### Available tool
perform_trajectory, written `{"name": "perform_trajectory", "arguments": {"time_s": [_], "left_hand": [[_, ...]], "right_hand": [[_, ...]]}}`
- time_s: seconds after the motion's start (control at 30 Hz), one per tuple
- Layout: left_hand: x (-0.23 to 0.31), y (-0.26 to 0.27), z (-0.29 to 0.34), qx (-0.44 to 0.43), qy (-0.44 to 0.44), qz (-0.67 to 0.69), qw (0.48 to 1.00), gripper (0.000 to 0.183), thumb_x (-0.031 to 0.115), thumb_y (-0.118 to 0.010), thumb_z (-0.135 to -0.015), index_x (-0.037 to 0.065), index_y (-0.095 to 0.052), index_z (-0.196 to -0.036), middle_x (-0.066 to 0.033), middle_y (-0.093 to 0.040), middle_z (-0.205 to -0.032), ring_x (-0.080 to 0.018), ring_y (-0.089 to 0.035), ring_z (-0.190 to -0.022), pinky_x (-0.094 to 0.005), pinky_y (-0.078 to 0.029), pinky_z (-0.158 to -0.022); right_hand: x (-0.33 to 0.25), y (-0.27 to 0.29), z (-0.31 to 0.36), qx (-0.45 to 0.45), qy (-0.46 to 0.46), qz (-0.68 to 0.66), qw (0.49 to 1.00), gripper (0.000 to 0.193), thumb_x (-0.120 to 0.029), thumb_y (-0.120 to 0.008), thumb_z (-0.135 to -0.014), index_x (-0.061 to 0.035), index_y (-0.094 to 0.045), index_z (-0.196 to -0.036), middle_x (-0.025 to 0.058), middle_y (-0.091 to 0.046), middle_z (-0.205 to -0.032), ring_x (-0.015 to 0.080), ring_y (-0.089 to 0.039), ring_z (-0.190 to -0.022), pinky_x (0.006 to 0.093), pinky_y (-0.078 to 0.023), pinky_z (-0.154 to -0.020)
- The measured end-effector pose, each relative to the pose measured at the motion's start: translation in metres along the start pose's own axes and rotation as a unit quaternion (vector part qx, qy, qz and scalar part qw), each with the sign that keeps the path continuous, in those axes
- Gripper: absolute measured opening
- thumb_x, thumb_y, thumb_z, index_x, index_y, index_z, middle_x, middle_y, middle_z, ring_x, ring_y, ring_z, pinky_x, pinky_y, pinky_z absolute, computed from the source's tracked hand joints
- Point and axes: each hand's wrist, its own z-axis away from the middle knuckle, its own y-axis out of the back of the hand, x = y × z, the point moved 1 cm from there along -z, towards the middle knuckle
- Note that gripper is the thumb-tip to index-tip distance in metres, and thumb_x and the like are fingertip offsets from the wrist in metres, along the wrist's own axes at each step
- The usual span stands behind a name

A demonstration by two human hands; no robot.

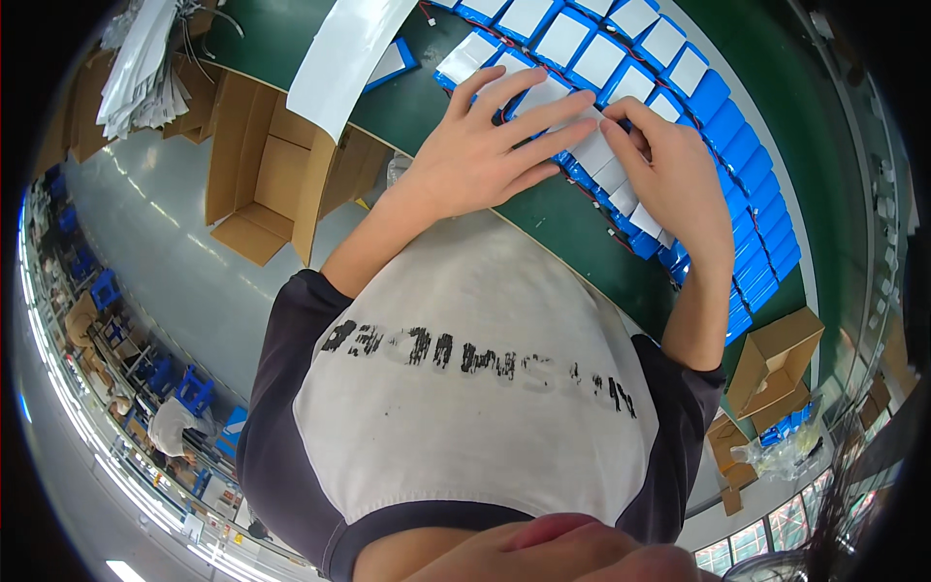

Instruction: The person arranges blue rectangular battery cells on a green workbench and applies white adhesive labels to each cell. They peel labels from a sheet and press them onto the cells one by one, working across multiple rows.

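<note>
Rows of blue wrapped battery packs [756,184] lie side by side on the green tabletop [553,228], with thin red and black wires between the rows. Many in the upper and near rows carry white labels [565,39] on top. My left hand [485,145] rests over the near row, fingers stretched and spread, fingertips on the packs. Close to its fingertips, my right hand [669,165] pinches thumb and forefinger together at the edge of a white-topped pack. Whatever sits between those fingers is too small to make out.
A large white sheet [354,58] overhangs the table's near edge, beside a single blue pack [393,64]. An open cardboard box [260,160] stands at the left, below hanging white strips [145,78]. Another carton [776,361] and a clear plastic bag [784,451] are at the right.
</note>
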Motion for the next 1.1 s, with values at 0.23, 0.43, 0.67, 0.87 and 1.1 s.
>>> {"name": "perform_trajectory", "arguments": {"time_s": [0.23, 0.43, 0.67, 0.87, 1.1], "left_hand": [[0.008, -0.013, 0.004, -0.034, 0.008, -0.022, 0.999, 0.057, 0.028, -0.075, -0.085, 0.023, -0.063, -0.14, 0.0069, -0.055, -0.151, -0.0248, -0.047, -0.135, -0.0518, -0.031, -0.118], [0.011, -0.016, -0.001, -0.014, 0.013, -0.008, 1.0, 0.053, 0.026, -0.074, -0.084, 0.023, -0.066, -0.136, 0.0044, -0.055, -0.149, -0.0252, -0.048, -0.132, -0.054, -0.03, -0.117], [0.014, -0.016, 0.004, 0.023, -0.003, 0.033, 0.999, 0.045, 0.023, -0.074, -0.082, 0.027, -0.071, -0.127, -0.0006, -0.057, -0.142, -0.029, -0.049, -0.129, -0.0557, -0.031, -0.115], [0.021, -0.017, -0.004, -0.03, -0.024, 0.003, 0.999, 0.046, 0.023, -0.075, -0.082, 0.021, -0.068, -0.128, 0.0035, -0.055, -0.15, -0.0284, -0.047, -0.134, -0.0563, -0.03, -0.117], [0.031, -0.027, -0.001, -0.019, -0.035, 0.034, 0.999, 0.052, 0.024, -0.077, -0.08, 0.03, -0.068, -0.13, 0.0031, -0.054, -0.149, -0.028, -0.046, -0.135, -0.0575, -0.026, -0.12]], "right_hand": [[0.008, 0.016, 0.011, 0.088, -0.02, -0.008, 0.996, 0.016, -0.024, -0.064, -0.1, -0.0117, -0.071, -0.109, 0.0102, -0.068, -0.073, 0.0273, -0.064, -0.063, 0.0375, -0.047, -0.058], [0.003, 0.003, 0.022, 0.057, 0.011, -0.019, 0.998, 0.014, -0.025, -0.065, -0.1, -0.0153, -0.07, -0.11, 0.012, -0.071, -0.084, 0.0283, -0.069, -0.073, 0.0357, -0.052, -0.065], [0.008, -0.017, 0.019, 0.1, 0.04, 0.077, 0.991, 0.019, -0.028, -0.066, -0.099, -0.0186, -0.068, -0.115, 0.0087, -0.074, -0.09, 0.0289, -0.072, -0.076, 0.0385, -0.054, -0.062], [0.009, 0.013, 0.036, 0.16, -0.065, 0.006, 0.985, 0.026, -0.019, -0.071, -0.096, -0.0169, -0.067, -0.122, 0.0092, -0.07, -0.086, 0.0254, -0.071, -0.07, 0.0353, -0.052, -0.059], [0.018, -0.001, 0.051, 0.072, 0.029, -0.022, 0.997, 0.027, -0.011, -0.067, -0.095, -0.0146, -0.063, -0.122, 0.0074, -0.074, -0.109, 0.0295, -0.073, -0.082, 0.0369, -0.056, -0.065]]}}
